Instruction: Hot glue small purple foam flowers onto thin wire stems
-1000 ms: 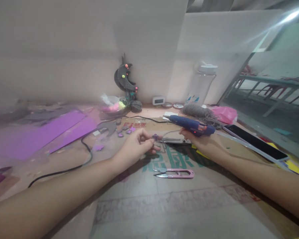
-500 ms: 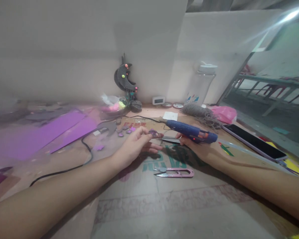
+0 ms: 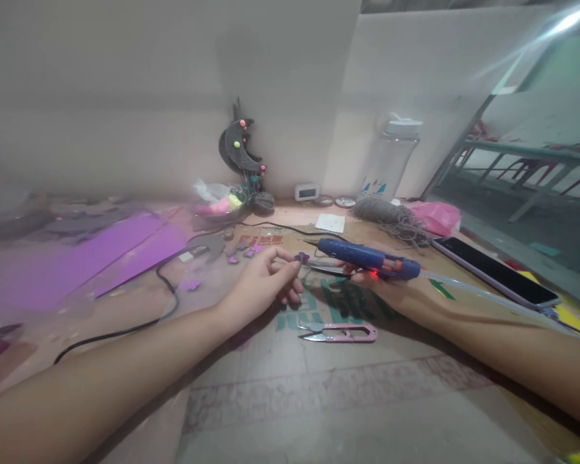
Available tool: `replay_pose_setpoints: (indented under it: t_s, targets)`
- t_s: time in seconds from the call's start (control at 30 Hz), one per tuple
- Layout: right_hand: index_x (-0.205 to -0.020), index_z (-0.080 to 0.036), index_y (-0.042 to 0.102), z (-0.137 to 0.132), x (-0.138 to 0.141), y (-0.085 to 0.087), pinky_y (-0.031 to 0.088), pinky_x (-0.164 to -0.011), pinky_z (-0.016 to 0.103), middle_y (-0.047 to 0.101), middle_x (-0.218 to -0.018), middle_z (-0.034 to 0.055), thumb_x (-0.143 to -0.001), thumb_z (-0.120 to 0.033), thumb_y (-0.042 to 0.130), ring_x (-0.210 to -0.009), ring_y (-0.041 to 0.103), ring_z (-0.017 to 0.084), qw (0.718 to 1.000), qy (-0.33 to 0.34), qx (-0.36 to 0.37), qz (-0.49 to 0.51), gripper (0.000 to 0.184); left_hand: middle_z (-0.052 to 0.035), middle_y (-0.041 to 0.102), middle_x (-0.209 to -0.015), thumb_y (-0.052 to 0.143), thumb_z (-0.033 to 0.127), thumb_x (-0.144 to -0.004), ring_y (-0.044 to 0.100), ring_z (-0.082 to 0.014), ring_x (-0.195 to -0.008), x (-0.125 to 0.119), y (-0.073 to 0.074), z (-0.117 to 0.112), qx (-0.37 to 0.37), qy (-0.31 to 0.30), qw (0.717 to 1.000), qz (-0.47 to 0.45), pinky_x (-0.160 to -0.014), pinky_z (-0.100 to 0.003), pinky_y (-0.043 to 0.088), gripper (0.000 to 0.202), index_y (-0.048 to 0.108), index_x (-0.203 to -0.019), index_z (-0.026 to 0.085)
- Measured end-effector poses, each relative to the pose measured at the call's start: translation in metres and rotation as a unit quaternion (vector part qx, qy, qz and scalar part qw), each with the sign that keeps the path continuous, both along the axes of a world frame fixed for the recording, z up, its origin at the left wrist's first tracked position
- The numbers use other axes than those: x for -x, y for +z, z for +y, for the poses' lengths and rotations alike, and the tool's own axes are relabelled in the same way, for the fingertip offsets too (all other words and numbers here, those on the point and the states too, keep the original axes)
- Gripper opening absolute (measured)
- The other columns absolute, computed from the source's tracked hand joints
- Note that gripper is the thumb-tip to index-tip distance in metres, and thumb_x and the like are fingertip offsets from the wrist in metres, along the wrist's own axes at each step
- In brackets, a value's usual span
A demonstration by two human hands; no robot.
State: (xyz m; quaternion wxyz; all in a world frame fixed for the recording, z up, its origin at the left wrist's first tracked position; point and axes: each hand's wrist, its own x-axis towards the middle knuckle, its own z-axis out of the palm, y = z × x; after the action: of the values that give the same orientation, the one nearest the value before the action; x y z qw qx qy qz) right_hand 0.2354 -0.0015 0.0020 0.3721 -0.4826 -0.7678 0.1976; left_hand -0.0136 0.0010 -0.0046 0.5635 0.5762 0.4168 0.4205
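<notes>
My left hand (image 3: 273,280) pinches a small purple flower (image 3: 301,258) between thumb and fingertips, above the cardboard. My right hand (image 3: 372,283) is closed round a blue glue gun (image 3: 352,253), which lies level with its nozzle pointing left, above and close to the flower. A small red light glows on the gun's body. A slim silver metal tool (image 3: 328,269), probably tweezers, juts left from the same hand, its tip near the flower. Thread snips (image 3: 350,333) with a pink handle lie on the cardboard below the hands. Several small purple and grey pieces (image 3: 249,251) lie beyond my left hand.
Purple sheets (image 3: 125,248) and a black cord (image 3: 169,283) lie at left. Along the wall stand a dark crescent-shaped ornament (image 3: 241,148), a bowl (image 3: 217,219) and a clear bottle (image 3: 391,161). Grey yarn (image 3: 386,219) and a phone (image 3: 495,270) lie at right.
The glue gun has shifted slightly left and down. My left fingers have curled in, and the flower has turned and moved slightly right.
</notes>
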Motion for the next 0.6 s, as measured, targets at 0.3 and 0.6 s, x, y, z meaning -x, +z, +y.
replay_pose_setpoints:
  t_s: [0.3, 0.6]
  targets:
    - [-0.081, -0.022, 0.062, -0.009, 0.009, 0.017, 0.047, -0.058, 0.028, 0.067, -0.076, 0.0005, -0.077, -0.040, 0.070, -0.067, 0.061, 0.018, 0.999, 0.038, -0.014, -0.021, 0.020, 0.0038, 0.066, -0.058, 0.063, 0.035, -0.086, 0.059, -0.0088, -0.046, 0.003, -0.004, 0.005, -0.028, 0.035, 0.999, 0.018, -0.042, -0.016, 0.036, 0.022, 0.049, -0.092, 0.019]
    - [-0.084, -0.023, 0.066, -0.009, 0.009, 0.017, 0.049, -0.069, 0.028, 0.071, -0.084, -0.0004, -0.078, -0.041, 0.071, -0.081, 0.066, 0.021, 0.998, 0.053, -0.002, -0.046, 0.019, 0.0042, 0.066, -0.060, 0.062, 0.037, -0.087, 0.059, -0.0086, -0.048, 0.003, -0.004, 0.003, -0.038, 0.030, 0.998, 0.033, -0.043, -0.016, 0.036, 0.022, 0.049, -0.090, 0.020]
